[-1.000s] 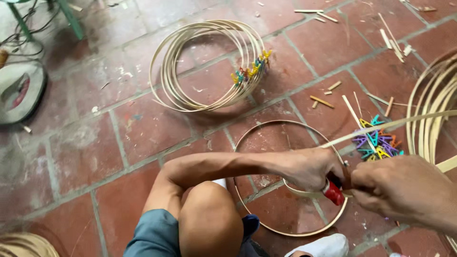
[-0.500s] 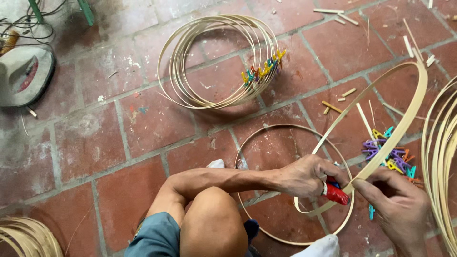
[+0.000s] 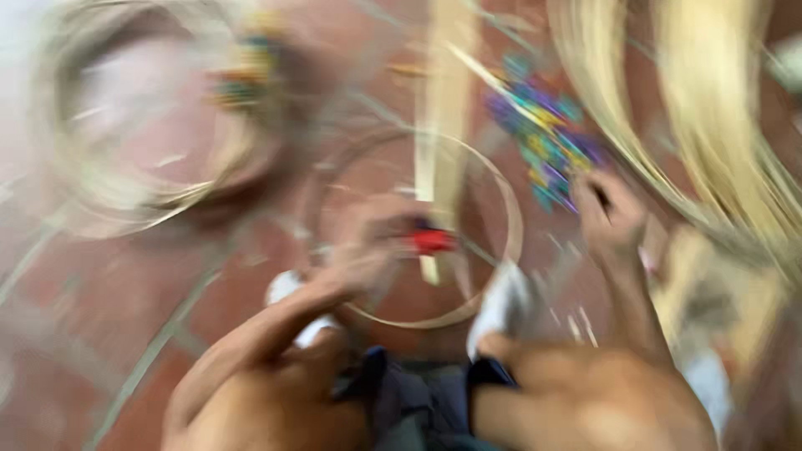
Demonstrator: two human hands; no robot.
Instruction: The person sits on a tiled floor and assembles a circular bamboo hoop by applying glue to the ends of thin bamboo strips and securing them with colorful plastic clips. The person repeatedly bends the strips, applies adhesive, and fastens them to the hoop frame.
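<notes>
**Blurred frame: left hand on red-handled tool, right hand at clip pile**

Heavy motion blur throughout; fine detail unreadable.

Left hand point(image 3: 376, 242): forearm running up from lower left, over the knee, wrist roughly level, hand sitting inside the outline of the thin cane hoop point(image 3: 510, 217) lying flat on the brick floor point(image 3: 109, 309). Fingers curled around a red-handled tool point(image 3: 432, 241); red end sticking out to the right of the fist. Exact grip shape lost in blur, but closed around the handle.

Pale flat cane strip point(image 3: 443, 108): running near vertical from top of frame down to the red tool, lower end just below it, crossing the hoop's interior. Contact between strip and left hand not resolvable.

Right hand point(image 3: 610, 213): forearm rising steeply from lower right, wrist bent forward, hand reaching up to the lower edge of a pile of multicoloured clips point(image 3: 543, 142). Fingers bunched at the pile's edge, touching or nearly so; pinched on a clip or not — cannot tell.

Surroundings: coil of cane hoops point(image 3: 125, 192) on the floor at upper left, well apart from both hands, coloured clips on its right side. Bundle of long pale cane strips point(image 3: 718, 125) sweeping down the right side, just beside the right hand. Both knees at bottom of frame, hoop directly in front of them.
</notes>
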